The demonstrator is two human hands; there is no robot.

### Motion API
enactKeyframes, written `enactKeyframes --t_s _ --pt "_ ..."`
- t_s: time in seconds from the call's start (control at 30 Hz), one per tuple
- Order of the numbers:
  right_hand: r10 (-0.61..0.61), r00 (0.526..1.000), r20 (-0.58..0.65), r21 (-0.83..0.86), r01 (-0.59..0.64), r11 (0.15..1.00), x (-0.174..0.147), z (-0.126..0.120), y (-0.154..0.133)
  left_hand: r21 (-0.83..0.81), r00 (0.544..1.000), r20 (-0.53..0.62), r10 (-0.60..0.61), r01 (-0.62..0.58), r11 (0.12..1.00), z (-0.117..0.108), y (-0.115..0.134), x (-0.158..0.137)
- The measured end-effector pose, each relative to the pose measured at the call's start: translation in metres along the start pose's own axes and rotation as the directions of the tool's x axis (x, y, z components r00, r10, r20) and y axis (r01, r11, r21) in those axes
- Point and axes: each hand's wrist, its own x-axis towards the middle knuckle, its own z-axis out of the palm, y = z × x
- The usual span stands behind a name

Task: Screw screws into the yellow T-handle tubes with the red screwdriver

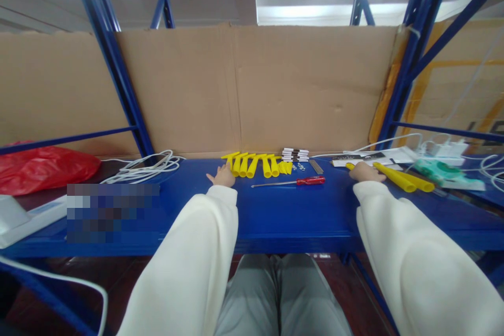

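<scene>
- So, nearest: both white sleeves reach forward over the blue shelf (275, 220); grey trousers show below its front edge.
- Left hand (222, 176) lies flat on the shelf, thumb out to the left, fingers loosely spread; fingertips touch the leftmost piece of the row of yellow handles (255, 164).
- The row fans out to the right of those fingertips, narrow ends pointing away from the person.
- Right hand (367, 171) is curled around the near end of two long yellow handles (405, 180). Fingers are wrapped over them; how tight, cannot tell. The handles stick out to the right of the knuckles, lying low over the shelf.
- Red-handled screwdriver (293, 182) lies between the two hands, grip end toward the right hand, touching neither.
- Just beyond the row: small stack of black-and-white cards (295, 154).
- Beyond the right fingers: papers (374, 157), white cables and a charger (444, 148); a green pack (444, 173) lies past the handle tips.
- Far left of the left thumb: coiled white cable (145, 167), red plastic bag (43, 168).
- Farthest: cardboard sheet (252, 89) backing the shelf.
</scene>
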Motion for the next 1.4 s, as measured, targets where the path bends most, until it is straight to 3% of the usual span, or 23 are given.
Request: enactKeyframes --t_s 0.2,0.37,0.53,0.63,0.73,0.83,0.97,1.07,1.2,1.3,1.4 --pt "-0.021 0.999 -0.029 0.008 0.021 1.0 0.002 0.0 -0.002 -0.006 1.0 -0.025 0.006 -0.006 1.0 0.002 -0.001 0.002" --pt "-0.007 0.996 -0.091 0.019 0.008 1.0 0.001 0.0 -0.004 0.011 0.989 -0.123 0.084 -0.083 0.996 0.001 0.003 0.002" --pt "-0.079 0.977 -0.197 0.034 0.088 0.996 -0.002 -0.006 -0.006 -0.068 0.936 -0.254 0.242 -0.267 0.961 0.006 0.015 0.002" --pt "-0.159 0.939 -0.305 0.047 0.181 0.982 -0.007 -0.012 -0.011 -0.184 0.899 -0.293 0.325 -0.387 0.904 0.014 0.024 0.002" --pt "-0.251 0.873 -0.418 0.043 0.295 0.954 -0.019 -0.018 -0.023 -0.31 0.882 -0.312 0.353 -0.445 0.84 0.019 0.03 0.003" --pt "-0.364 0.815 -0.452 0.013 0.414 0.91 -0.041 -0.022 -0.045 -0.442 0.896 -0.311 0.318 -0.432 0.786 0.022 0.032 0.003" --pt "-0.545 0.768 -0.336 0.002 0.579 0.815 -0.082 -0.019 -0.085 -0.646 0.961 -0.234 0.146 -0.266 0.716 0.021 0.034 0.006" --pt "-0.667 0.704 -0.246 0.069 0.699 0.712 -0.111 -0.006 -0.113 -0.775 0.986 -0.169 0.015 -0.142 0.615 0.019 0.037 0.007" --pt "-0.803 0.56 -0.203 0.209 0.826 0.523 -0.134 0.026 -0.131 -0.879 0.994 -0.109 0.008 -0.1 0.466 0.013 0.041 0.006" --pt "-0.899 0.387 -0.204 0.229 0.912 0.341 -0.138 0.049 -0.13 -0.93 0.996 -0.067 0.051 -0.081 0.358 0.011 0.041 0.004" --pt "-0.928 0.287 -0.237 0.228 0.945 0.234 -0.136 0.061 -0.123 -0.946 0.998 -0.067 0.021 -0.071 0.318 0.011 0.038 0.004"
